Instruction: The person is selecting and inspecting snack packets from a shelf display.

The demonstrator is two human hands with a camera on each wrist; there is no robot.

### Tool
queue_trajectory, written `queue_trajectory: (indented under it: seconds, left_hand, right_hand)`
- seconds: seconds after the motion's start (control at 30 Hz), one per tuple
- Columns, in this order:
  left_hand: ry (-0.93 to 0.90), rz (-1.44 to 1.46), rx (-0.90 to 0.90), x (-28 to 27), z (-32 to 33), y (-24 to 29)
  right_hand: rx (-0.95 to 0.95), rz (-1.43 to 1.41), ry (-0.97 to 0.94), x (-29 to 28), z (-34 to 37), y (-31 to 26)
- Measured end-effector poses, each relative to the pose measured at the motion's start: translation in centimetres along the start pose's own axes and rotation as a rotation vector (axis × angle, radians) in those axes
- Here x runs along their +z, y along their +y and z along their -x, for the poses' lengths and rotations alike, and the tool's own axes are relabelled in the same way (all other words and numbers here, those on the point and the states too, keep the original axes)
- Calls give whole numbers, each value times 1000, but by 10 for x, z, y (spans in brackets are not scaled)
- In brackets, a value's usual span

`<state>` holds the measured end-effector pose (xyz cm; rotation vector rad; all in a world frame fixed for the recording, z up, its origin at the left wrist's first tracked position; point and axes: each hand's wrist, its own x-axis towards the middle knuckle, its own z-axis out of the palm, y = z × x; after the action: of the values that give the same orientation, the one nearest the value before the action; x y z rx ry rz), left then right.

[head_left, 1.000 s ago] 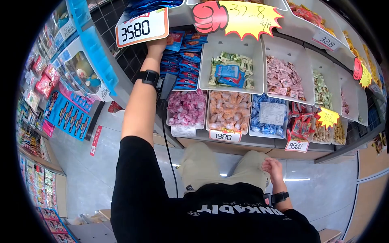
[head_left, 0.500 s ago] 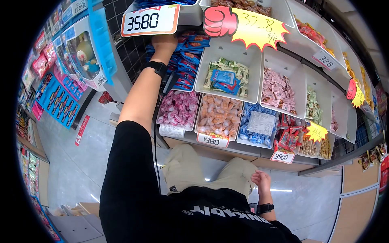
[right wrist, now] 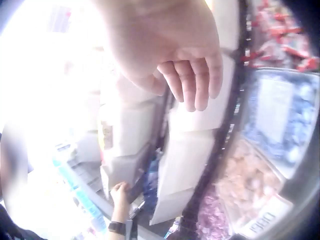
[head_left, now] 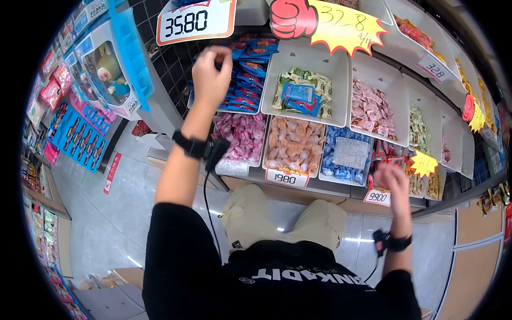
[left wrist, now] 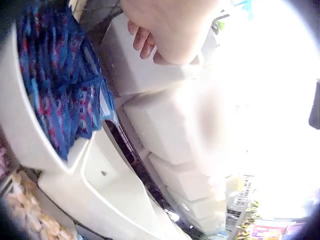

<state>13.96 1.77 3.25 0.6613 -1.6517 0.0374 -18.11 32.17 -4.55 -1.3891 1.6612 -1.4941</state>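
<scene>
The left hand [head_left: 212, 74] is raised beside a bin of blue packets [head_left: 249, 80], its fingers and thumb bent into a loose ring with nothing visible in them. In the left wrist view that hand [left wrist: 167, 32] is above and to the right of the packets [left wrist: 60, 85]. Two blue packets [head_left: 300, 97] lie on green-wrapped candies [head_left: 324, 85] in the neighbouring bin. The right hand [head_left: 393, 180] hovers near red-wrapped candies [head_left: 384, 150] at the front row. Seen from the right wrist, its fingers [right wrist: 192, 82] are relaxed, slightly bent and hold nothing.
Bins of pink [head_left: 241, 136], orange [head_left: 294, 144] and blue candies [head_left: 333, 160] line the front. Above the left hand hangs a 35.80 price sign [head_left: 196, 22]; a yellow starburst sign [head_left: 349, 26] is to its right. Boxed toys [head_left: 112, 72] stand at the left.
The left hand has come out from under the price sign, back toward the body. The right hand has risen from beside the leg to the front bins.
</scene>
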Motion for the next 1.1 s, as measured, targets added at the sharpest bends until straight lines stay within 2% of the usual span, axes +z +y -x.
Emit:
queue_trajectory:
  seconds: [0.13, 0.17, 0.3, 0.37, 0.4, 0.47, 0.53, 0.6, 0.67, 0.7, 0.73, 0.77, 0.87, 0.93, 1.0, 1.07, 1.1]
  left_hand:
    - [-63, 103, -76, -29, 70, 23]
    - [-103, 101, -134, -37, 88, 24]
    - [-223, 108, -435, -68, 162, 17]
    - [-249, 78, -534, -83, 203, 6]
    - [-254, 61, -560, -91, 223, 0]
    - [-297, 56, -766, -112, 255, 1]
    - [-328, -6, -860, -133, 287, 3]
    - [-386, -72, -892, -153, 333, -6]
    - [-478, -173, -887, -175, 379, -13]
    - [-504, -173, -970, -187, 393, -11]
    - [-530, -171, -1058, -198, 409, -6]
    - [-620, -265, -1039, -211, 429, -5]
    - [-827, -401, -1009, -249, 502, -9]
    - [-893, -273, -1466, -277, 577, -20]
    - [-849, -169, -1997, -302, 608, -7]
    - [-729, -220, -2211, -319, 611, 16]
    - [-841, -214, -2109, -324, 603, 24]
  right_hand:
    - [-203, 299, -231, 26, -81, -63]
    - [-250, 355, -316, 37, -100, -76]
    - [-345, 597, -409, 80, -167, -84]
    - [-217, 749, -495, 106, -191, -96]
    - [-217, 754, -498, 116, -205, -95]
    - [-354, 834, -557, 136, -231, -80]
    - [-321, 935, -603, 157, -246, -77]
    - [-287, 1033, -646, 171, -259, -68]
    - [-343, 1277, -710, 183, -271, -55]
    - [-345, 1273, -710, 189, -276, -53]
    - [-238, 1339, -766, 193, -280, -51]
    - [-130, 1405, -822, 197, -281, -49]
    - [-49, 1440, -871, 203, -283, -45]
    - [-68, 1371, -846, 201, -289, -26]
    - [-82, 1295, -820, 201, -287, -24]
    - [-147, 1358, -800, 204, -278, -35]
    - [-145, 1358, -797, 204, -278, -37]
